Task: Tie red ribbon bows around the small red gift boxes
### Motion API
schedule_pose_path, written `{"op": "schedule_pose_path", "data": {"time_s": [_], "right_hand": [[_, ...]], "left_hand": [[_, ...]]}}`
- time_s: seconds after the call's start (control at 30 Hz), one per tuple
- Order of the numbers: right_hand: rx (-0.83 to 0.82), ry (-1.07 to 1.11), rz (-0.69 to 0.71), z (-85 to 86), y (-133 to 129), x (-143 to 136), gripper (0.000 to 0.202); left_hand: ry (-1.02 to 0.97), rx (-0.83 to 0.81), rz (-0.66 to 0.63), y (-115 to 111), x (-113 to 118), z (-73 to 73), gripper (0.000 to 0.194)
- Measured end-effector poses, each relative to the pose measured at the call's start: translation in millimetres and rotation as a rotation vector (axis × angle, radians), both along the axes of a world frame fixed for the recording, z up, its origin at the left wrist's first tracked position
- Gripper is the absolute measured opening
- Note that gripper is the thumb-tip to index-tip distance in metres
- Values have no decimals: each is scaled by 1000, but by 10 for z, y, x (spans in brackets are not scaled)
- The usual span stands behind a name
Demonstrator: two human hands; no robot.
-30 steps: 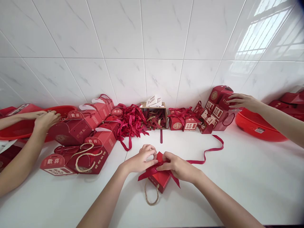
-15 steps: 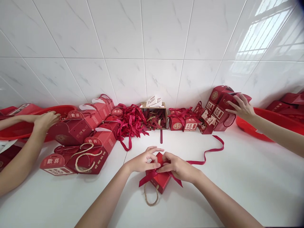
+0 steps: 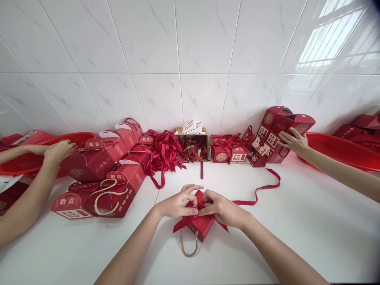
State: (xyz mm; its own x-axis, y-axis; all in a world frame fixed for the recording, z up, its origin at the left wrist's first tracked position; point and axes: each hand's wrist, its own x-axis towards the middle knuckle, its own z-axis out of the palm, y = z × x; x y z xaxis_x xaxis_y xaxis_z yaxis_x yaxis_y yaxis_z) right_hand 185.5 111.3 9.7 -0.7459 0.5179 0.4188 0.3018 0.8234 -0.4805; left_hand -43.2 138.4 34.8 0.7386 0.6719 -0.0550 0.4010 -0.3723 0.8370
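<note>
Pinching left hand (image 3: pixel 178 204): thumb and forefinger closed on the ribbon (image 3: pixel 180 225), another finger raised.
Box (image 3: pixel 205 229): on the table at front centre, turned cornerwise, under both hands; a rope handle (image 3: pixel 189 255) loops out at its near end.
Right hand (image 3: pixel 221 208): gripping the ribbon at the same spot, fingertips partly hidden.
Done on the box: ribbon laid across and gathered at the middle, one tail out to each side.
Left on the box: seemingly the fastening; the fingers hide whether a knot is formed or tight.
Loose ribbon (image 3: pixel 246 203): winding over the table beyond the right hand; whether it joins the box's ribbon cannot be told.
White table (image 3: pixel 267 241): bare and smooth around the box, crowded along the wall.
Far left: a co-worker's hands (image 3: pixel 61 151) by a red basin (image 3: pixel 26 159), their hold unclear.
Left boxes (image 3: pixel 127 178): packed in rows, some with pale flaps.
Back middle: ribbon heap (image 3: pixel 164 148), then a carton (image 3: pixel 179 131) of strips with paper slips (image 3: pixel 192 126) on top.
Middle boxes (image 3: pixel 221 154): ribbon lying over their tops.
Right stack (image 3: pixel 273 134): another person's hand (image 3: pixel 297 141) spread against it, a second basin (image 3: pixel 335 154) behind.
Wall (image 3: pixel 204 51): pale veined tiles, a barred window mirrored at upper right.
</note>
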Motion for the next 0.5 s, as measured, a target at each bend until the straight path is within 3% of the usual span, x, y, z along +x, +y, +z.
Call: {"op": "schedule_pose_path", "data": {"time_s": [0.2, 0.4, 0.5], "right_hand": [[-12, -20, -16, -15, -5, 7, 45], [-63, -56, -28, 25, -29, -17, 46], [-84, -53, -28, 30, -33, -25, 44]], "left_hand": [[5, 34, 53, 17, -28, 61, 15], [193, 403, 211, 13, 35, 140, 36], [131, 430, 239, -22, 86, 121, 40]]}}
